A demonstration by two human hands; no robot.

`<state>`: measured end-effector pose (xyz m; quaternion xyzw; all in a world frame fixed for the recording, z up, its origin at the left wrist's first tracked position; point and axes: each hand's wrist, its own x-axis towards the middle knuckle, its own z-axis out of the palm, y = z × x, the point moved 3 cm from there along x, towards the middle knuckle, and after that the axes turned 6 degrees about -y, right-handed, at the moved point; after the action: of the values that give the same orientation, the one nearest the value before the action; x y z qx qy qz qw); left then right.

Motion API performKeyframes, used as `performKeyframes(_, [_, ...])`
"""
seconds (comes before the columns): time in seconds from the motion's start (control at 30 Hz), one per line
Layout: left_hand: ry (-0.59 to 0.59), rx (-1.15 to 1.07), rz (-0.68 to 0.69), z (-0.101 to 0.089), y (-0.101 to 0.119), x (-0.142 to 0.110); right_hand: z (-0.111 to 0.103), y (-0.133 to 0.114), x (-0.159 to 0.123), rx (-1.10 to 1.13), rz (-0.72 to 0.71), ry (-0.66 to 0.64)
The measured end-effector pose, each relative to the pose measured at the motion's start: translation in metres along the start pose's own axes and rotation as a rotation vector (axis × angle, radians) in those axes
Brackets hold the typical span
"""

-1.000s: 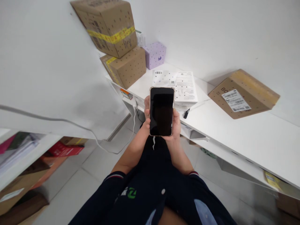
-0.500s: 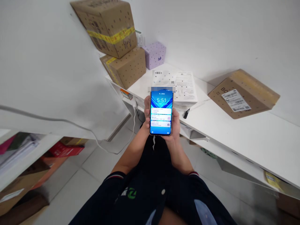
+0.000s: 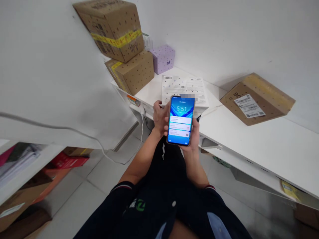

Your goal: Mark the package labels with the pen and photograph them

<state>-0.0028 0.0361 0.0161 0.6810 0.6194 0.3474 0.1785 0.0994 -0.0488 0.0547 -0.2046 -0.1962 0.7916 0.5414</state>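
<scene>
A lit smartphone (image 3: 181, 121) showing 5:51 and several notifications rests in my right hand (image 3: 193, 136). The right fingers wrap round behind it and their tips show at its left edge. My left hand (image 3: 159, 116) is just left of the phone, its fingers loosely bent and apart, with nothing visible in them. Part of that hand is hidden by the phone, so whether it touches the phone is unclear. Behind both hands lies a white printed box (image 3: 184, 88) on the white desk (image 3: 249, 139).
Two taped cardboard boxes (image 3: 134, 71) are stacked at the back left, beside a purple box (image 3: 163, 59). On the right of the desk sits another labelled carton (image 3: 249, 106). A white cable (image 3: 99, 142) hangs across the left side. Shelves (image 3: 30, 169) hold papers and boxes at lower left.
My right hand has moved the phone to the right and tilted it slightly. My left hand has let go of the phone's left side and stands a little apart, nearer the white box.
</scene>
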Motion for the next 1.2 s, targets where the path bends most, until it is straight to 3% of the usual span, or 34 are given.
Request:
performKeyframes(0.13, [0.009,0.08,0.111,-0.003,0.008,0.002,-0.033,-0.036,-0.029,-0.237,-0.301,0.244])
performKeyframes(0.2, [0.013,0.101,0.134,-0.004,0.009,0.0,-0.062,-0.057,-0.049,-0.444,-0.479,0.458])
performKeyframes(0.27, [0.014,0.109,0.134,-0.003,0.008,-0.001,-0.094,-0.078,-0.07,-0.762,-0.594,0.765])
performKeyframes(0.33, [0.021,0.112,0.135,-0.003,0.007,0.0,-0.12,-0.096,-0.086,-1.223,-0.542,1.024])
performKeyframes(0.43, [0.036,0.105,0.146,-0.003,0.006,0.005,-0.151,-0.116,-0.097,-1.81,-0.323,1.175])
performKeyframes(0.5, [0.034,0.098,0.145,-0.004,0.006,0.011,-0.165,-0.124,-0.099,-2.055,-0.204,1.189])
performKeyframes(0.6, [0.02,0.09,0.119,-0.005,0.006,0.025,-0.182,-0.132,-0.101,-2.246,-0.141,1.146])
performKeyframes(0.77, [-0.03,0.056,0.065,-0.003,0.003,0.063,-0.208,-0.143,-0.103,-2.302,-0.07,1.013])
performKeyframes(0.83, [-0.063,0.031,0.043,0.001,0.003,0.082,-0.211,-0.145,-0.099,-2.296,-0.111,1.005])
performKeyframes(0.9, [-0.103,-0.001,0.035,0.007,0.005,0.104,-0.207,-0.14,-0.088,-2.279,-0.222,0.961])
performKeyframes(1.0, [-0.168,-0.051,0.048,0.022,0.012,0.137,-0.188,-0.12,-0.057,-2.244,-0.358,0.755])
performKeyframes(1.1, [-0.211,-0.087,0.091,0.044,0.025,0.166,-0.167,-0.095,-0.024,-2.251,-0.372,0.558])
performKeyframes(1.2, [-0.234,-0.103,0.135,0.071,0.041,0.189,-0.157,-0.08,-0.005,-2.271,-0.311,0.534])
